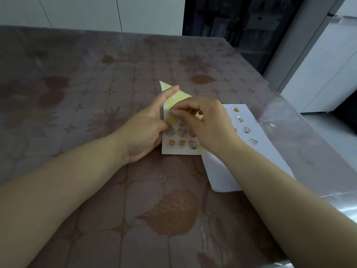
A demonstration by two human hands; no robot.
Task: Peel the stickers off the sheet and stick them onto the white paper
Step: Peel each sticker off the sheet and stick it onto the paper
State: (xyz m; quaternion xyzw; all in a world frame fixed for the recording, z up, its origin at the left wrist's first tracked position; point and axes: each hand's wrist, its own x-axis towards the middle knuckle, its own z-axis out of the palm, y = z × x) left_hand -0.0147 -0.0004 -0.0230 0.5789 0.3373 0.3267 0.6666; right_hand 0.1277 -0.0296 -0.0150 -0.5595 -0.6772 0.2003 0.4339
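Hidden and unclear parts around the two hands

The right hand covers the 3 o'clock side of the sticker sheet. Its fingertips meet on the sheet, but I cannot tell if a sticker is between them. The left hand holds the sheet and hides its 9 o'clock edge. The right forearm lies over part of the white paper. The stickers on that paper are too small to read, perhaps little animals. Both forearms are cut off at the frame's edge, at 7 and 5 o'clock.
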